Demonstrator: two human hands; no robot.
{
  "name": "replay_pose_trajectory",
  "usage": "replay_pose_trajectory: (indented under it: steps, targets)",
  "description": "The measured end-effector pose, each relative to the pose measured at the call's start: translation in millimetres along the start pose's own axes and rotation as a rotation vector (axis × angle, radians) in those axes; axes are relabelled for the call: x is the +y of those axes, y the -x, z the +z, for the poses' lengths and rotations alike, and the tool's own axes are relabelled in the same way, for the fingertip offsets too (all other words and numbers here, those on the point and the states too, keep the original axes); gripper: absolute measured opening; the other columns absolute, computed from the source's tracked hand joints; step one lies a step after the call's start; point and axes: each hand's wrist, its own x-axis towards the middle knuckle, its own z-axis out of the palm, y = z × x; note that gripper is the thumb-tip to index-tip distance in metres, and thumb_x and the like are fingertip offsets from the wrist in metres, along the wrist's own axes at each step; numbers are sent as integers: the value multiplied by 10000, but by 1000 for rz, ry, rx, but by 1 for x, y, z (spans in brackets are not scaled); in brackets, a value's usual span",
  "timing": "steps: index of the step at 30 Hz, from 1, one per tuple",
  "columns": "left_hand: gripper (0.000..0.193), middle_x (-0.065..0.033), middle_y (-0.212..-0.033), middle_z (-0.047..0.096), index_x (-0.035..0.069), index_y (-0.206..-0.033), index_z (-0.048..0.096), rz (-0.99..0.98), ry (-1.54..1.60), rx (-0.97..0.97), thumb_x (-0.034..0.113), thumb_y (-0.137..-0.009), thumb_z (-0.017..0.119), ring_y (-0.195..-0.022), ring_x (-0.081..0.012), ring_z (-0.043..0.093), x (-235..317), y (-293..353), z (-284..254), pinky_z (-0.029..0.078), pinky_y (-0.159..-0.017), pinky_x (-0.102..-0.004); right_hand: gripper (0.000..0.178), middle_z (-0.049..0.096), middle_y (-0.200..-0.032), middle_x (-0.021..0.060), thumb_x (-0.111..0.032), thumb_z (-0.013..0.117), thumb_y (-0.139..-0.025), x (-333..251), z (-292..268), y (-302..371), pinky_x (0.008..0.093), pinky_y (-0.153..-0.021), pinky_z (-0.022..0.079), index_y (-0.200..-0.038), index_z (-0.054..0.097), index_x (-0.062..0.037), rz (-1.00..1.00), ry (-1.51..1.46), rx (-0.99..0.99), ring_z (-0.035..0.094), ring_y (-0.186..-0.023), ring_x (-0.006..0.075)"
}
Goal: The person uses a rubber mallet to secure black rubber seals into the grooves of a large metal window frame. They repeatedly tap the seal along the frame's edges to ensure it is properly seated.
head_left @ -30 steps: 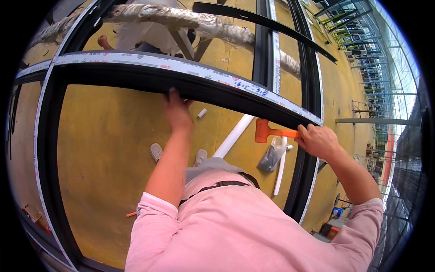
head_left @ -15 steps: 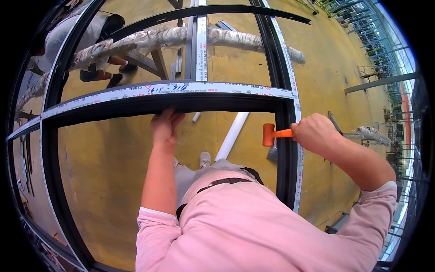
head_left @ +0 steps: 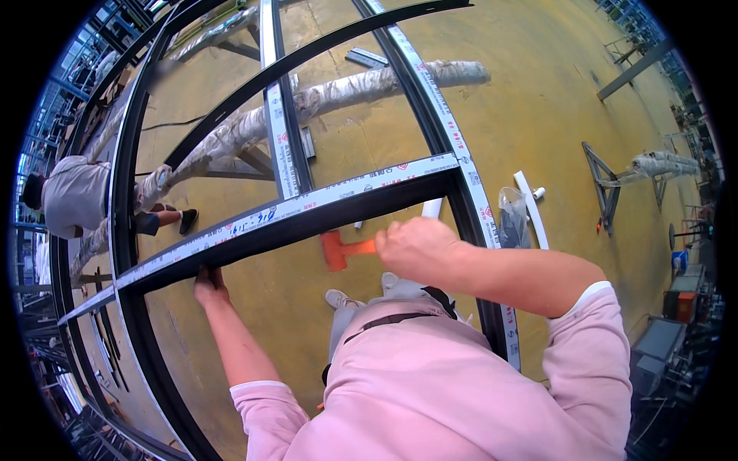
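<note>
My right hand (head_left: pixel 419 247) is closed round the handle of an orange mallet (head_left: pixel 334 251). The mallet's head, slightly smeared by motion, is inside the frame opening, just on my side of the crossbar (head_left: pixel 330 201). That bar is dark, with a printed white protective strip and blue handwriting along its top. Farther left, my left hand (head_left: pixel 209 286) grips the underside of the same crossbar, its fingertips partly hidden by the bar. The crossbar belongs to a large dark metal frame, and it meets the right upright (head_left: pixel 478 201) beyond my right hand.
Under the frame's far part runs a plastic-wrapped support beam (head_left: pixel 338 94). A person (head_left: pixel 75 196) bends down at the far left. White tubes (head_left: pixel 530 207) and a clear plastic bag (head_left: pixel 513 219) lie on the floor to the right. Another wrapped stand (head_left: pixel 665 165) is farther right.
The mallet has moved left, from beside the right upright into the opening near the crossbar. My left hand has shifted left along the bar. The whole view has turned.
</note>
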Motion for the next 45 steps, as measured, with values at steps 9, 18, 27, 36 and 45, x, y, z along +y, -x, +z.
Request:
replay_pose_trajectory:
  steps: [9, 18, 27, 36, 45]
  targets:
    - [302, -205, -1268, 659, -28, -1277, 598, -207, 187, -131, -33, -997, 485, -1214, -349, 620, 16, -5, 11, 518, -1074, -496, 261, 732, -913, 154, -241, 553, -983, -29, -5, -68, 443, -654, 598, -1045, 661, -12, -77, -266, 24, 740, -795, 338]
    - [212, -147, -1162, 650, -31, -1151, 563, -105, -525, -15, 150, -1042, 541, -1018, -283, 654, 24, -6, -10, 540, -813, -399, 310, 729, -858, 159, -319, 553, -1001, -51, -10, -92, 468, -648, 578, -979, 683, -38, -140, -286, 11, 725, -790, 342]
    - [172, -134, -979, 670, 3, -1053, 639, 1118, -991, -316, 125, -931, 633, -908, -270, 650, 107, 108, 184, 507, -846, -374, 433, 728, -868, 142, -498, 525, -1014, -41, -62, -1, 501, -754, 552, -1165, 692, -128, -2, -509, -305, 703, -834, 373]
    - [670, -182, -1368, 595, 66, -1438, 510, 1280, -1836, -974, 395, -891, 715, -1292, -344, 553, 45, 64, 392, 421, -1069, -512, 612, 742, -955, 152, -526, 666, -928, -86, -66, 8, 472, -829, 536, -1419, 563, -177, 456, -824, -140, 702, -937, 372]
    - [876, -248, -1289, 615, 52, -1567, 300, 1633, -1615, -1358, 304, -855, 743, -1144, -435, 633, -51, 81, 470, 508, -972, -521, 331, 688, -885, 146, -360, 683, -905, -213, 15, -75, 424, -768, 500, -1063, 667, -70, 936, -1481, 687, 660, -839, 316]
